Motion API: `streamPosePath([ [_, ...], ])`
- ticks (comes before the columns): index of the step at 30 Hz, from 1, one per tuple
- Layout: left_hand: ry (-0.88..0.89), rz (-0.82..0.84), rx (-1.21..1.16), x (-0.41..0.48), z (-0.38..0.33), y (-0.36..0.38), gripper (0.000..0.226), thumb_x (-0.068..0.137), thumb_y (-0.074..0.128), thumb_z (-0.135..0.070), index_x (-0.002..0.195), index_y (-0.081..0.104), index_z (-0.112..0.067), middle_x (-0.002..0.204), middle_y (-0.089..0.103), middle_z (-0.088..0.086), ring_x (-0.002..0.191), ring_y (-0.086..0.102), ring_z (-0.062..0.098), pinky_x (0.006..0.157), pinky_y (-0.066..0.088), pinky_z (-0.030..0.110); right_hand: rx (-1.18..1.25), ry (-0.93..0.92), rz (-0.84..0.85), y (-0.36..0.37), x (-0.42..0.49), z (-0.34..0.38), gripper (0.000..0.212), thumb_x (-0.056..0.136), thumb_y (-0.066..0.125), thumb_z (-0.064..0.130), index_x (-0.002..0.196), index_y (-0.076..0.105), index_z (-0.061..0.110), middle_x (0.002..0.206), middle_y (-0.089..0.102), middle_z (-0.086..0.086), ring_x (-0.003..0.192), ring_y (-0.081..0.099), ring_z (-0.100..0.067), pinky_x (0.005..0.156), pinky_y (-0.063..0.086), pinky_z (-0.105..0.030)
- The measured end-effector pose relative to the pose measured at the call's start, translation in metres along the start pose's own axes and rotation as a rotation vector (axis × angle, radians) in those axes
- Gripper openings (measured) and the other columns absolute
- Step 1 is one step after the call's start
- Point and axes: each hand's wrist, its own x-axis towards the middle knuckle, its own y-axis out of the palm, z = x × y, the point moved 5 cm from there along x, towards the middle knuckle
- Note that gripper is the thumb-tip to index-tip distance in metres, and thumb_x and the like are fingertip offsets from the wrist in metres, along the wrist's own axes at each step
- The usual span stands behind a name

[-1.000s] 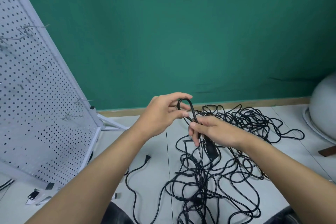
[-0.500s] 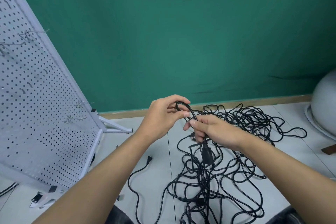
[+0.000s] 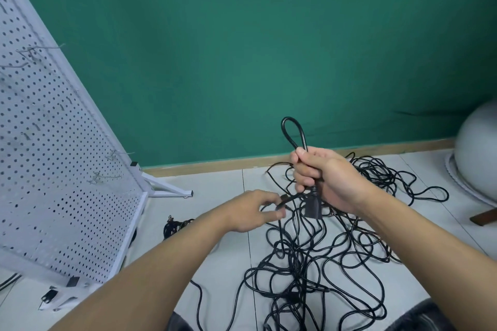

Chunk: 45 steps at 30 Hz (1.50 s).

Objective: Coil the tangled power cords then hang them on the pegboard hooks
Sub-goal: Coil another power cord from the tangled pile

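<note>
A tangle of black power cords (image 3: 317, 258) lies spread over the white floor in front of me. My right hand (image 3: 326, 179) grips a folded cord, with a small loop (image 3: 293, 131) standing above the fist and a black plug (image 3: 313, 205) hanging below it. My left hand (image 3: 252, 211) is lower and to the left, pinching a strand of that cord between thumb and fingers. The white pegboard (image 3: 53, 169) leans at the left, and wire hooks (image 3: 107, 176) stick out of it with nothing on them.
A white pegboard foot (image 3: 169, 191) reaches onto the floor near the green wall. A small bundled black cord (image 3: 174, 224) lies beside the pegboard base. A grey ball-shaped object (image 3: 478, 153) on a white ring stands at the right. My knees are at the bottom edge.
My right hand has risen with the loop and plug. My left hand let go of the loop top, dropped down and left, and now pinches a lower strand.
</note>
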Motion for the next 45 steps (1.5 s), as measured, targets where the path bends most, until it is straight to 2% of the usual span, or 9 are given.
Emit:
streamPosePath([
  [6,0.001,-0.162,0.038,-0.004,-0.008,-0.015,0.016,0.103,0.061,-0.034,0.094,0.064,-0.021,0.09,0.072,0.002,0.083,0.069,0.015,0.078,0.049,0.026,-0.512,-0.048,-0.437,-0.035,-0.003,0.003,0.027,0.109,0.047,0.024,0.095,0.061,0.005,0.046,0.049,0.004,0.044,0.05,-0.02,0.054,0.047,-0.033],
  [10,0.229,-0.405,0.048,-0.013,-0.035,-0.031,0.011,0.098,0.069,-0.029,0.09,0.068,-0.022,0.08,0.062,-0.008,0.075,0.056,0.007,0.068,0.041,0.02,-0.781,0.009,-0.404,-0.039,-0.001,-0.002,0.027,0.108,0.045,0.026,0.095,0.062,0.01,0.067,0.075,0.005,0.07,0.072,-0.034,0.068,0.061,-0.042],
  [13,0.32,-0.52,0.074,-0.018,-0.046,-0.043,0.009,0.099,0.069,-0.028,0.096,0.072,-0.021,0.087,0.056,-0.01,0.08,0.052,0.007,0.071,0.036,0.015,-0.914,0.055,-0.3,-0.03,0.002,-0.01,0.027,0.108,0.047,0.026,0.091,0.064,0.014,0.078,0.078,0.007,0.085,0.073,-0.027,0.087,0.058,-0.044],
  [18,0.35,-0.621,0.066,-0.021,-0.049,-0.054,0.005,0.096,0.073,-0.027,0.098,0.075,-0.023,0.096,0.05,-0.012,0.076,0.05,0.01,0.07,0.037,0.016,-0.526,0.187,-0.108,-0.006,-0.005,-0.023,0.025,0.112,0.041,0.024,0.104,0.058,0.008,0.102,0.077,-0.014,0.076,0.077,-0.032,0.059,0.057,-0.036],
  [24,0.346,-0.697,-0.041,-0.025,-0.046,-0.061,0.016,0.087,0.083,-0.025,0.1,0.073,-0.022,0.094,0.052,-0.012,0.075,0.052,0.009,0.073,0.039,0.012,-0.443,0.234,-0.031,0.005,-0.004,-0.026,0.03,0.112,0.038,0.021,0.102,0.061,0.004,0.072,0.066,-0.015,0.053,0.051,-0.018,0.048,0.038,-0.028],
  [33,0.279,-0.783,-0.045,-0.028,-0.04,-0.063,0.043,0.073,0.091,-0.039,0.104,0.067,-0.022,0.097,0.05,-0.012,0.093,0.052,0.0,0.076,0.04,0.011,-0.581,0.26,0.136,0.011,-0.005,-0.034,0.033,0.111,0.044,0.031,0.106,0.064,0.005,0.066,0.037,0.008,0.056,0.042,-0.01,0.056,0.038,-0.024],
  [37,0.124,-0.745,-0.217,-0.025,-0.026,-0.065,0.034,0.078,0.088,-0.039,0.1,0.067,-0.025,0.094,0.063,-0.009,0.086,0.062,0.004,0.076,0.043,0.01,-0.584,0.17,0.088,0.008,-0.003,-0.031,0.027,0.111,0.045,0.028,0.095,0.057,0.01,0.063,0.034,0.007,0.057,0.04,-0.011,0.055,0.039,-0.025],
  [42,0.076,-0.562,-0.363,-0.022,-0.003,-0.068,0.004,0.095,0.074,-0.026,0.096,0.074,-0.022,0.092,0.076,-0.008,0.087,0.073,0.016,0.093,0.058,0.038,-0.634,0.119,0.11,0.007,-0.002,-0.033,0.029,0.111,0.045,0.025,0.087,0.054,0.012,0.067,0.046,-0.001,0.061,0.046,-0.015,0.059,0.043,-0.028],
  [45,0.054,-0.506,-0.372,-0.023,0.002,-0.065,0.007,0.098,0.069,-0.021,0.1,0.071,-0.027,0.095,0.075,-0.006,0.089,0.073,0.02,0.093,0.057,0.037,-0.621,0.087,0.075,0.006,-0.002,-0.026,0.027,0.11,0.045,0.024,0.09,0.057,0.01,0.072,0.057,0.0,0.064,0.053,-0.012,0.059,0.047,-0.024],
])
